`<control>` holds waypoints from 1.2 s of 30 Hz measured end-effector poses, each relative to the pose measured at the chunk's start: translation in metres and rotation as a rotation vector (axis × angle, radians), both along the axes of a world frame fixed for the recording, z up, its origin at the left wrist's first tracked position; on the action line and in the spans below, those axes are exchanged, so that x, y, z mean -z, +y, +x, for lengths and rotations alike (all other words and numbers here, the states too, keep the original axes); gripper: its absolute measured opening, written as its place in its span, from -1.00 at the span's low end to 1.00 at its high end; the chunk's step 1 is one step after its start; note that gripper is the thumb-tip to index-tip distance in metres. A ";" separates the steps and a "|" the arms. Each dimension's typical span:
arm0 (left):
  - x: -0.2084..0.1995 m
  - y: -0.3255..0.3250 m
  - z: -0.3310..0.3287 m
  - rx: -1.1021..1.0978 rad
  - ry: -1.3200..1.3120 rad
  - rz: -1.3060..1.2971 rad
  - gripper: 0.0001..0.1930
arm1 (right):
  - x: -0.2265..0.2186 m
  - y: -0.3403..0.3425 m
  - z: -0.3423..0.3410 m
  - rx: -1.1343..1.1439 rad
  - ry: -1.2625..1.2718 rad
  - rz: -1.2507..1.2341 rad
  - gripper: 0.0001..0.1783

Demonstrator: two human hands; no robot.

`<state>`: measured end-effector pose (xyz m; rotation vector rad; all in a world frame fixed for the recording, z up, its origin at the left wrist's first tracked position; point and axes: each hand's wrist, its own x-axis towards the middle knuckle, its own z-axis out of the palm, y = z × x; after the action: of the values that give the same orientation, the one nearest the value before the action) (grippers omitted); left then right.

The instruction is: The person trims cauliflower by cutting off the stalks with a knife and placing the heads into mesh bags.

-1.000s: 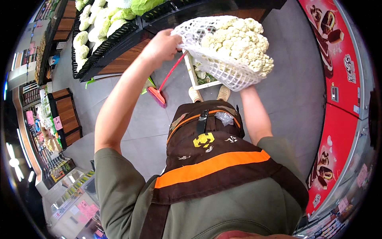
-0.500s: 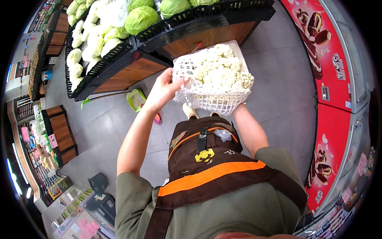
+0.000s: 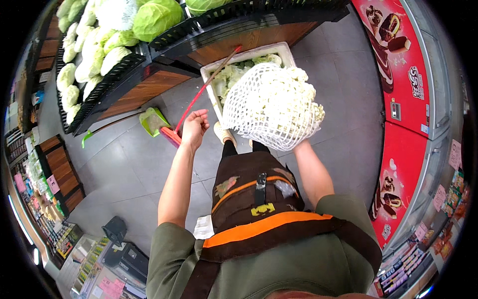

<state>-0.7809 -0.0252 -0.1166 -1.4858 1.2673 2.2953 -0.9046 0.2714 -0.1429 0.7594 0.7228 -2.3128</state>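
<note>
A large white cauliflower (image 3: 294, 97) sits in a white foam net (image 3: 254, 107), its florets bare at the upper right. It rests on my right hand (image 3: 300, 145), which holds it from below; most of that hand is hidden beneath it. My left hand (image 3: 195, 127) is off the net, to its left, with the fingers loosely bent and nothing in them. Under the cauliflower, on the floor, stands a white foam box (image 3: 213, 92) with pale green leaves (image 3: 230, 74) inside.
A red broom (image 3: 191, 102) leans against the wooden produce stand (image 3: 149, 92), beside a green dustpan (image 3: 152, 121). Cabbages (image 3: 157, 20) and napa cabbages (image 3: 92, 55) fill the stand's black trays. Red freezers (image 3: 398, 169) line the right side. My shoe (image 3: 223, 132) is near the box.
My left hand has let go of the net and drawn back left and down. The net now covers more of the cauliflower's left side. The foam box and the broom have come into fuller view.
</note>
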 end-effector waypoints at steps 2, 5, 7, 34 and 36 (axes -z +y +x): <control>0.036 0.017 -0.009 -0.044 -0.006 0.033 -0.74 | 0.013 0.011 0.004 0.031 -0.028 0.048 -0.28; 0.102 0.057 -0.029 0.000 0.016 0.256 -0.64 | 0.039 0.028 0.010 0.062 -0.070 0.119 -0.27; 0.094 0.097 -0.062 -0.192 0.090 0.569 -0.40 | 0.055 0.039 0.006 0.061 -0.087 0.155 -0.27; 0.249 0.137 -0.041 -0.431 -0.293 0.265 -0.69 | 0.184 0.133 -0.143 0.210 0.022 0.354 -0.23; 0.272 0.135 -0.079 -0.375 -0.181 0.374 -0.68 | 0.190 0.138 -0.120 0.218 -0.016 0.366 -0.23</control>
<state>-0.8600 0.1101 -0.3888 -1.8475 0.5067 2.3644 -1.0249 0.4097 -0.3329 1.0635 1.1235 -2.3918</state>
